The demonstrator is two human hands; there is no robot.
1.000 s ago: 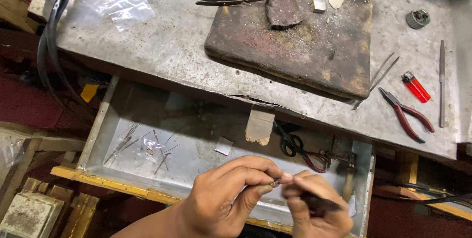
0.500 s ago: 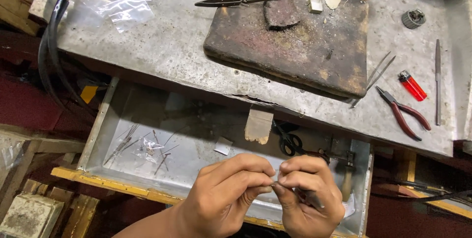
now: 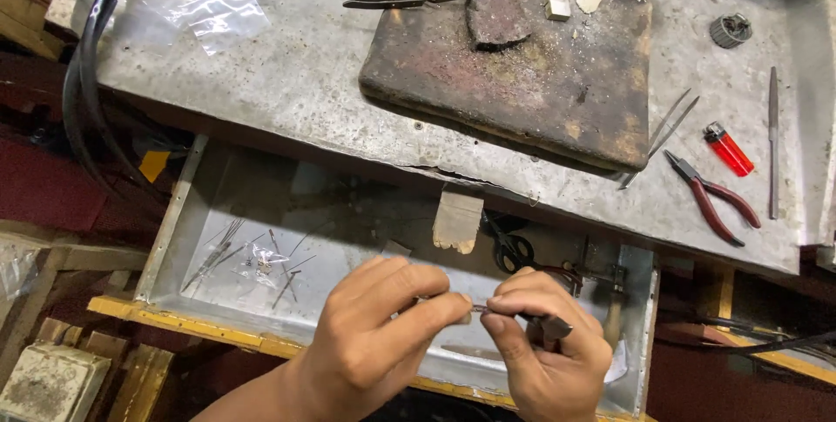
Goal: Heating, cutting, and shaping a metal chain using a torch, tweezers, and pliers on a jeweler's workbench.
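A thin metal piece (image 3: pixel 481 309) is pinched between the fingertips of the left hand (image 3: pixel 374 335) and the right hand (image 3: pixel 544 348), low in the scene, over the near edge of an open metal drawer (image 3: pixel 200 204). The left grip is closed on the piece's left end, thumb against forefinger. The right grip is closed around a small dark tool (image 3: pixel 550 326), whose tip meets the piece; what kind of tool it is cannot be told.

The step in hand appears to be fine working of the piece at its right end, held steady from the left. The next move is judged to call for a firm left pinch and a small, controlled motion of the tool, since the piece is slight and easily bent.

The long axis of the piece runs left to right, nearly level, with the right end pointing into the tool.

On the counter (image 3: pixel 287 82) beyond lie a scorched block (image 3: pixel 522 74), tweezers (image 3: pixel 409 0), red-handled pliers (image 3: pixel 710 195) and a red lighter (image 3: pixel 727 148). Scissors (image 3: pixel 509 248) and loose wires (image 3: pixel 235 252) lie in the drawer.
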